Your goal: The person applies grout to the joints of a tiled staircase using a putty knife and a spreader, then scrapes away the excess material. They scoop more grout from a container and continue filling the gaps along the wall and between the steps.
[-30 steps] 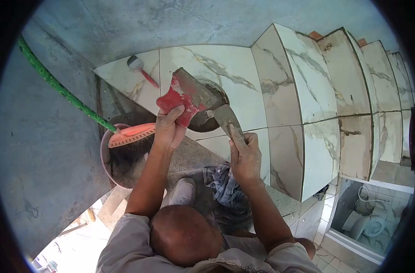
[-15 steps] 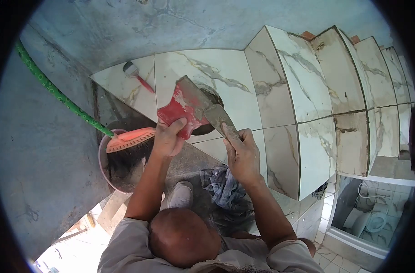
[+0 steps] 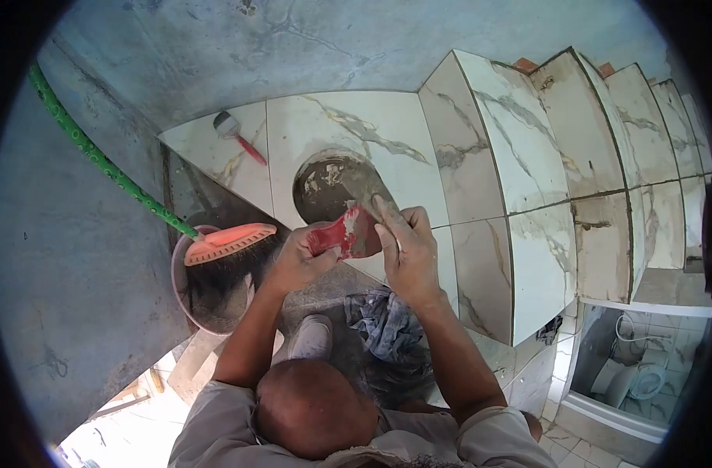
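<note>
My left hand grips a red plastic scraper smeared with grey paste. My right hand is wrapped round a grey, paste-covered tool, whose exact shape is hard to tell. The two tools are close together, over the near edge of a round bowl with grey paste inside. The bowl rests on a white marbled tile step. A brush with a red handle lies on the tile beyond my left hand.
Tiled stairs rise at the right. At the left, an orange broom with a green handle stands in a pink-rimmed bucket. A crumpled cloth lies below my hands. A blue-grey wall runs behind the step.
The red scraper has turned and come down towards me, uncovering the bowl. My right hand's tool has turned and lowered slightly, and my left hand has moved a little right and down.
</note>
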Motion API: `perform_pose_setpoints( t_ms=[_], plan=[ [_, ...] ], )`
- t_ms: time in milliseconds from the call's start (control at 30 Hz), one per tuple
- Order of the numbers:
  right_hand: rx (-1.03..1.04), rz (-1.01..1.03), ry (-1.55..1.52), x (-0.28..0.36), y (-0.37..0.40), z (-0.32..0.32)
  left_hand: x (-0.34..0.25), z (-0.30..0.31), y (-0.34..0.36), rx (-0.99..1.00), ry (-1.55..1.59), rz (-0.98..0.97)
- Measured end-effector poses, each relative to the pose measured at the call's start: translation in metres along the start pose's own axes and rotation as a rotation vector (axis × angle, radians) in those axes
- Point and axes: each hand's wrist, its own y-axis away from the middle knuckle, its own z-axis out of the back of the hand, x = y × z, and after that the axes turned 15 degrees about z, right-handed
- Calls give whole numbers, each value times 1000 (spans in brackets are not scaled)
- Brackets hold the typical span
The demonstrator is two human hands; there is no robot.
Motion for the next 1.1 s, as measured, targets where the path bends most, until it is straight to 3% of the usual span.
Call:
perform_pose_setpoints(
  t_ms=[100, 167, 233, 267, 333, 367, 433, 467, 533, 633, 733, 867, 933, 967, 1033, 1100],
  plan=[
    [-51, 3, 10, 0, -7, 12, 11, 8, -10, -59, 45, -90],
    [-70, 73, 34, -2, -9, 26, 13, 13, -13, -124, 534, -174],
    [-76, -56, -246, -6, -3, 39, 1, 20, -12, -161, 593, -158],
    [-73, -53, -250, -9, 0, 45, -3, 26, -11, -52, 665, -148],
    [-72, -308, -819, -13, 7, 56, -9, 28, -9, 63, 739, -135],
    [-73, -311, -816, -17, 8, 57, -14, 24, -8, 74, 761, -127],
    [-16, -431, -1253, -29, 11, 57, -14, 19, -10, 94, 785, -113],
    [-22, -433, -1245, -34, 13, 53, -10, 17, -11, 158, 800, -95],
    [-32, -532, -1528, -43, 18, 39, -7, 9, -11, 229, 815, -77],
    [-65, -509, -1772, -57, 26, 21, -8, -1, -9, 276, 859, -20],
    [42, -485, -1789, -68, 34, 13, -3, -1, -9, 308, 906, -25],
    [39, -504, -1789, -67, 43, 8, -11, -5, -9, 285, 899, -24],
    [-89, -742, -1746, -63, 42, 8, -14, -6, -8, 288, 891, -28],
    [-90, -745, -1746, -66, 43, 7, -16, -7, -8, 304, 884, -16],
    [96, -660, -1733, -78, 45, 5, -17, -8, -9, 318, 879, -2],
    [111, -681, -1720, -84, 49, 6, -16, -8, -12, 274, 857, -35]
  ],
)
